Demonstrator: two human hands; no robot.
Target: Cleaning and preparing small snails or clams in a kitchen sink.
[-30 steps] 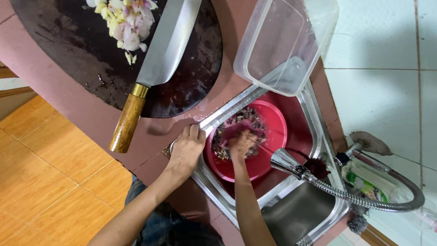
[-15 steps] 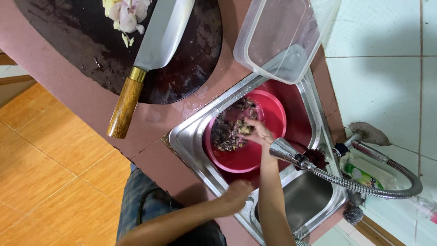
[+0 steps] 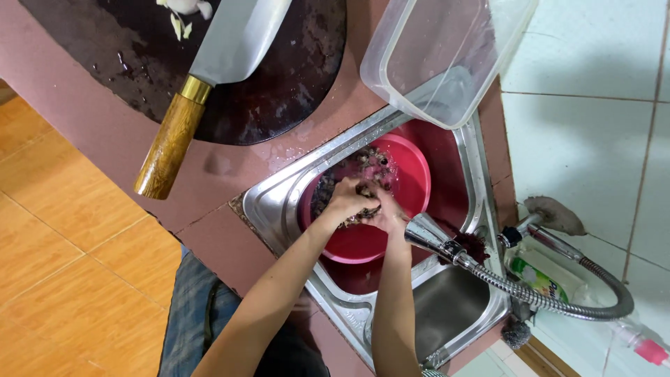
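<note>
left hand [image 3: 347, 199] curled on dark wet bits [image 3: 335, 183], right hand [image 3: 385, 213] touching it, also closed on them | bits lie beneath both hands in red bowl [image 3: 413, 167] | faucet head [image 3: 427, 236] just beside right hand | hands equally near
</note>
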